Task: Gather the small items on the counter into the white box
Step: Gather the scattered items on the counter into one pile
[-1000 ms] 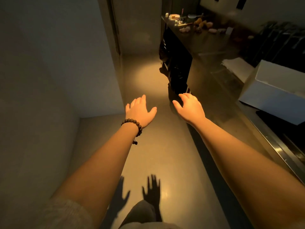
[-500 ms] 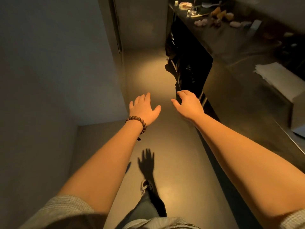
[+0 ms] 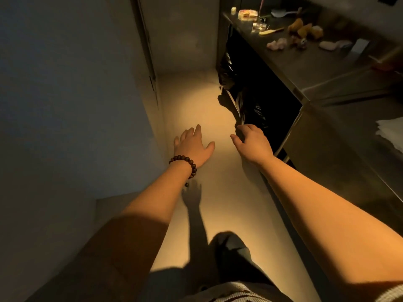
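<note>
While both arms reach forward mid-frame, left hand [image 3: 193,147] is spread flat and right hand [image 3: 253,143] loosely curled, both holding nothing. Small pale and yellow items [image 3: 305,31] lie scattered on the dark counter [image 3: 327,68], upper right, well apart; right hand nearer. White box not visible.

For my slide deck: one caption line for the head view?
Both empty hands, left hand and right hand, reach forward over the floor toward small items on the far counter.
</note>
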A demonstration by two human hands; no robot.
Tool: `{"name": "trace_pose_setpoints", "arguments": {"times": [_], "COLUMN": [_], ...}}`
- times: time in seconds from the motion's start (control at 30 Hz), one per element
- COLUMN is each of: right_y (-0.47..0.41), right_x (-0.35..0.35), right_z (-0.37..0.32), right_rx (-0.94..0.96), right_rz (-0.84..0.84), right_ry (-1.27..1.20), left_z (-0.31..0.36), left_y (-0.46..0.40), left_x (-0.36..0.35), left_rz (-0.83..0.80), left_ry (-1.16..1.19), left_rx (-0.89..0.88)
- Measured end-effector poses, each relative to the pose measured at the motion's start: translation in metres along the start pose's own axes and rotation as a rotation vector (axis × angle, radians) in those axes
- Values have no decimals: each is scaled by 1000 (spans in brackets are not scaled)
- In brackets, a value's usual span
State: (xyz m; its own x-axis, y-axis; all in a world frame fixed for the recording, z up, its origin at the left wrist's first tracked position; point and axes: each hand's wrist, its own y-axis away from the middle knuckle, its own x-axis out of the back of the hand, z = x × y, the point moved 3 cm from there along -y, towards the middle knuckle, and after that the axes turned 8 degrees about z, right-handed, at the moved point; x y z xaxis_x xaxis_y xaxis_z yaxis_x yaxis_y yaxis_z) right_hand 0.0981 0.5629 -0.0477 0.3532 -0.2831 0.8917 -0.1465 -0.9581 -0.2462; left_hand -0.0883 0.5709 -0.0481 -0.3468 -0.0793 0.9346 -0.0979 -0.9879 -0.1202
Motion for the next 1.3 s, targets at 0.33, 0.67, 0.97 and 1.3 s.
{"name": "trace_pose_setpoints", "arguments": {"times": [0.33, 0.67, 0.97, 1.3], "right_y": [-195, -435, -572, -774], "right_x": [-73, -77, -102, -162], "right_z": [32, 61, 92, 130], "right_rx": [-80, -79, -124, -243], "right_rz": [76, 109, 95, 97], "right_ry": [-42, -123, -170, -140], "left_z": [-6, 26, 42, 41], "left_y": [-204, -452, -609, -836], "left_x": [-47, -65, -91, -141], "left_rz": [-16, 13, 29, 0], "left_ry": [-30, -62, -52, 14], "left_rx": [-25, -54, -102, -227]}}
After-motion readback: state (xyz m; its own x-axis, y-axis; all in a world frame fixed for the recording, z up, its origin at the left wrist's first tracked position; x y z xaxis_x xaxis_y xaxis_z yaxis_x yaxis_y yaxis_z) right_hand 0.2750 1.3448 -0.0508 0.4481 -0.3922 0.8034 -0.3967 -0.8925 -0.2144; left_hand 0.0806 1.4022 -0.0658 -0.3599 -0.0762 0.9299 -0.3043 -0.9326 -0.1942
